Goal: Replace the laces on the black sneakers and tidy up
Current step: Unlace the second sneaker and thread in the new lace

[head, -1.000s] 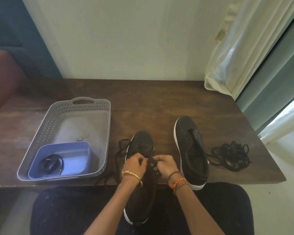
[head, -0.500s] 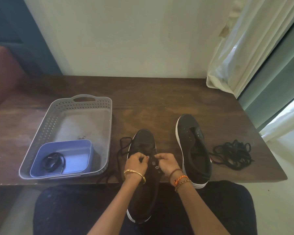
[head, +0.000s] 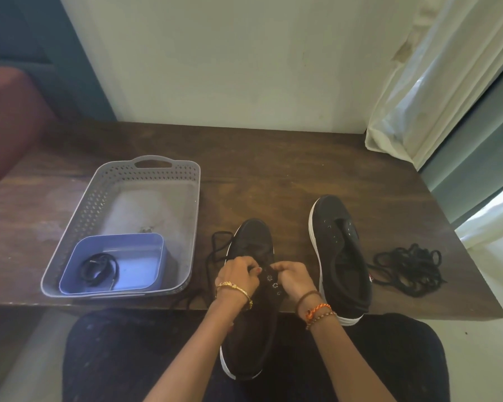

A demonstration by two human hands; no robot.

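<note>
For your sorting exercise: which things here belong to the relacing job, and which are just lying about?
Belongs to the job:
left hand
right hand
near sneaker
far sneaker
loose lace pile
lace in blue tub
grey basket

Lying about:
curtain
red cushion

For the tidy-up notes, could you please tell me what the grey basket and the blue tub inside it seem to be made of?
Grey perforated basket: probably moulded plastic, matte, given its punched hole pattern and moulded handle. Small blue tub: likely smooth plastic with a slight sheen.
</note>
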